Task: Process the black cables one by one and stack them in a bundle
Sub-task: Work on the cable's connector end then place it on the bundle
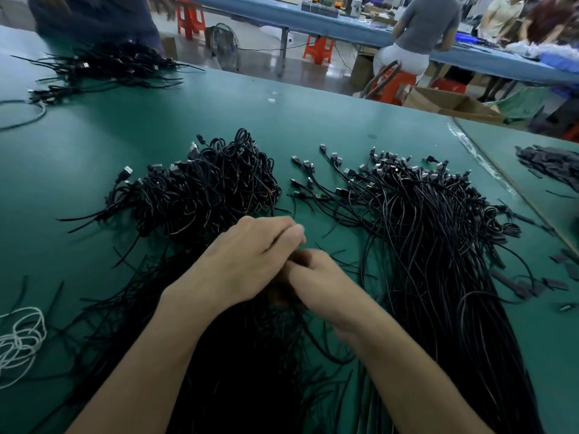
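Two heaps of black cables lie on the green table point(125, 145). A tangled, coiled heap of cables point(203, 186) sits left of centre. A long straight sheaf of cables point(432, 245) with USB plugs at its far end runs down the right. More loose black cables point(250, 355) spread under my forearms. My left hand point(250, 258) and my right hand point(319, 283) meet at the centre, fingers curled together over a cable; what they pinch is mostly hidden between them.
Another cable heap point(106, 64) lies at the far left by a person. White cord point(18, 339) lies at the left edge. Small black flat pieces point(551, 164) lie at the right. Beyond the table edge stand cardboard boxes point(451, 101), orange stools and seated people.
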